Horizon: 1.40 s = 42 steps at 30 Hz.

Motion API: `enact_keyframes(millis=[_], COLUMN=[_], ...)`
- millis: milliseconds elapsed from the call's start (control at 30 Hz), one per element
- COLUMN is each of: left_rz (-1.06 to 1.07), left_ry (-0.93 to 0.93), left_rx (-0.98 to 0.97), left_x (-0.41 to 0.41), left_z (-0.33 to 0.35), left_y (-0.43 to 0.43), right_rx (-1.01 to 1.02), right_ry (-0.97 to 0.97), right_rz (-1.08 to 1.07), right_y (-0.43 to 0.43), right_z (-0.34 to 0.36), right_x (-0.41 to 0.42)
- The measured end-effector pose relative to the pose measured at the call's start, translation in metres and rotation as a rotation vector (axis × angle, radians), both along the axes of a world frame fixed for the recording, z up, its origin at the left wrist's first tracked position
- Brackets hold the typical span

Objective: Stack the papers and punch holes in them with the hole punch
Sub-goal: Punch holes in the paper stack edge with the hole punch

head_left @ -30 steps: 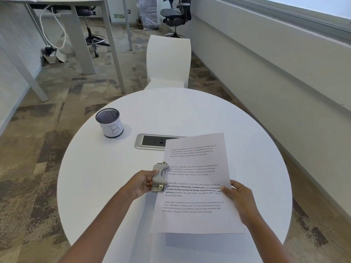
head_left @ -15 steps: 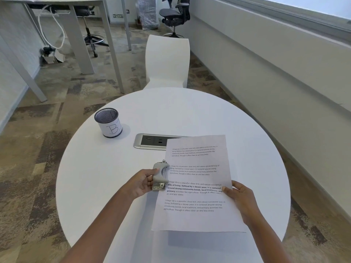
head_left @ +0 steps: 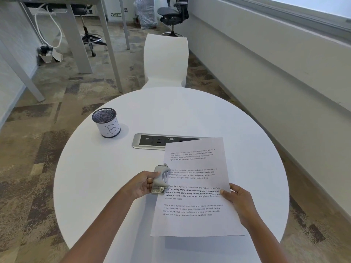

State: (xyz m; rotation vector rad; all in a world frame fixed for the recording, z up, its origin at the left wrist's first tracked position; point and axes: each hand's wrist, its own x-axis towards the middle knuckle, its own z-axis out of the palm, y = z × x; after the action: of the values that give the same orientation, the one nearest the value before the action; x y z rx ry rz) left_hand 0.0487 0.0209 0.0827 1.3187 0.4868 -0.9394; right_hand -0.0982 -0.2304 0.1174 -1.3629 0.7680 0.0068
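A stack of printed white papers [head_left: 195, 188] is held a little above the round white table [head_left: 117, 168], throwing a shadow below its near edge. My right hand [head_left: 237, 200] grips the stack's right edge, thumb on top. My left hand [head_left: 142, 184] holds a grey metal hole punch [head_left: 160, 180], whose jaw sits over the middle of the papers' left edge.
A mesh pen cup [head_left: 106, 122] marked "B" stands at the table's back left. A silver power socket panel [head_left: 161, 142] is set into the table's middle, partly under the papers' top corner. A white chair [head_left: 166, 59] stands behind the table.
The papers and hole punch have stayed nearly in place. The view shifted slightly.
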Motion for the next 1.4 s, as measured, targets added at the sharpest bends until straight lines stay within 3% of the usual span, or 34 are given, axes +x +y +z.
enact_keyframes(millis=[667,1100,1400], left_rz=[0.095,-0.100,-0.047], left_ry=[-0.074,-0.183,-0.138], left_rx=[0.015,0.090,0.065], left_x=[0.011,0.013,0.011], left_z=[0.015,0.018,0.017], left_y=[-0.015,-0.023,-0.021], right_rx=[0.003,-0.011,-0.041], right_ry=[-0.022,-0.008,-0.008], right_rz=[0.011,0.050,0.039], right_y=[-0.009,-0.010,-0.011], right_z=[0.000,-0.002,-0.006], right_x=[0.007,0.009,0.007])
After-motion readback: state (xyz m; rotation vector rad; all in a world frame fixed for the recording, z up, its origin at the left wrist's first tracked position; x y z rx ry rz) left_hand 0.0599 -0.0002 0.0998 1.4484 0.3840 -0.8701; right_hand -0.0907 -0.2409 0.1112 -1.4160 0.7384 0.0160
